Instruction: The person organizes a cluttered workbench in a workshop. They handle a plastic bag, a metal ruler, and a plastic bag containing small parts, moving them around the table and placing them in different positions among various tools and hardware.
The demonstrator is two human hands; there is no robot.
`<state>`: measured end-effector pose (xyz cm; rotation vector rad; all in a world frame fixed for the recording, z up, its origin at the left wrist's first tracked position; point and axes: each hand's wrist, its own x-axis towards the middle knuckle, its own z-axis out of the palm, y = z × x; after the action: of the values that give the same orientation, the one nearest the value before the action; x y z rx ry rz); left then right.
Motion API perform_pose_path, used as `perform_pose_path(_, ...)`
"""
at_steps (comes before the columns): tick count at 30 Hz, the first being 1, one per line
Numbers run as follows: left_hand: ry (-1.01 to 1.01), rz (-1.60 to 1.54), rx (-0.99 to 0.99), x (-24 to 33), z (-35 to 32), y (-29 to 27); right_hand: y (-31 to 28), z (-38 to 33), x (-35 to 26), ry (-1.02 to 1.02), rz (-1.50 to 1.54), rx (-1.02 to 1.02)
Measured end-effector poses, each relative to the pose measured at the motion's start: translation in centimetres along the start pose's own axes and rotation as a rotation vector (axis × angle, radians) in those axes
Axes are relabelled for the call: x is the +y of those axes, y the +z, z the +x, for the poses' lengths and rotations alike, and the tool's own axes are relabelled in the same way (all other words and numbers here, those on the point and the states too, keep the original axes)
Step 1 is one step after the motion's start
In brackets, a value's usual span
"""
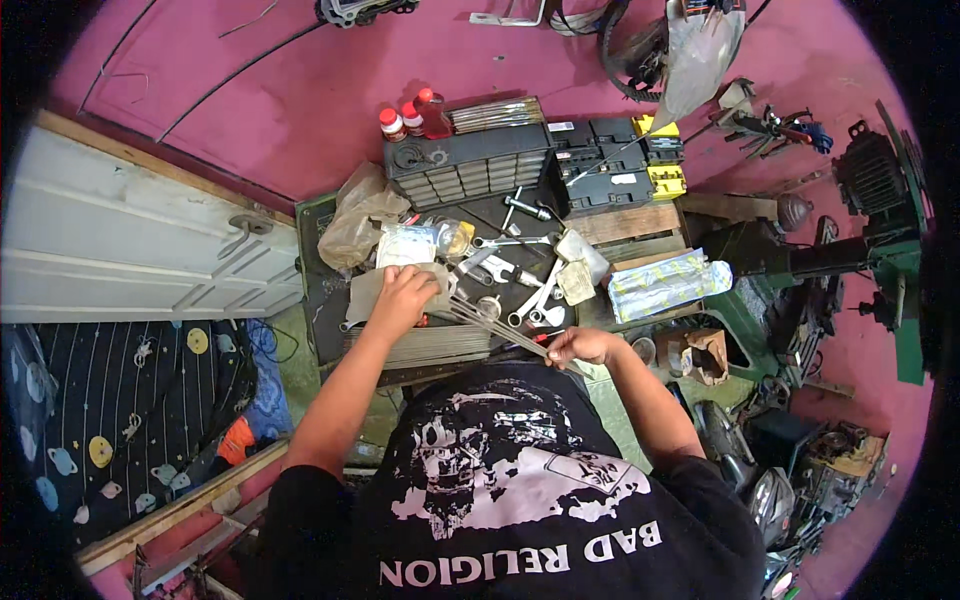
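Observation:
My right hand [585, 347] is closed round one end of a bundle of thin metal rods [500, 328], near the bench's front edge. The rods slant up to the left, and their far ends reach the edge of a flat grey-brown packet [366, 298]. Over that packet lies my left hand [405, 296], its fingers bent onto it; the thumb's grip is hard to see. Just below, a row of similar thin rods [440, 346] lies along the bench front. Combination wrenches [535, 300] and a small round metal cup [489, 306] are right of the packet.
On the dark workbench [325, 345] stand a drawer organizer [470, 170], black cases [600, 165] and red-capped bottles [410, 118]. A crumpled plastic bag [360, 220] sits at the left. A green machine [740, 305] rises at the right; a white door [150, 230] is on the left.

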<state>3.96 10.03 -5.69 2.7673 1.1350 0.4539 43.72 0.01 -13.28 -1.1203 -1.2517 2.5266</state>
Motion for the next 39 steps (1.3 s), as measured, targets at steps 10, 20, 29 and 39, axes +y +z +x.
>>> perform_pose_path(10,0.160,-0.043,-0.072,3.5,0.6,-0.2,-1.2,1.6,-2.3,0.045,-0.024,-0.067)
perform_pose_path(20,-0.034,0.016,0.015,4.4,-0.3,-3.1,-4.3,-1.5,-4.4,-0.031,-0.155,-0.180)
perform_pose_path(29,-0.124,-0.002,0.112,4.1,-0.7,-3.5,-3.2,0.1,-4.5,0.038,-0.214,-0.196)
perform_pose_path(39,-0.178,-0.063,0.105,3.6,-0.5,-4.4,-1.0,1.1,-4.2,0.006,-0.307,-0.186)
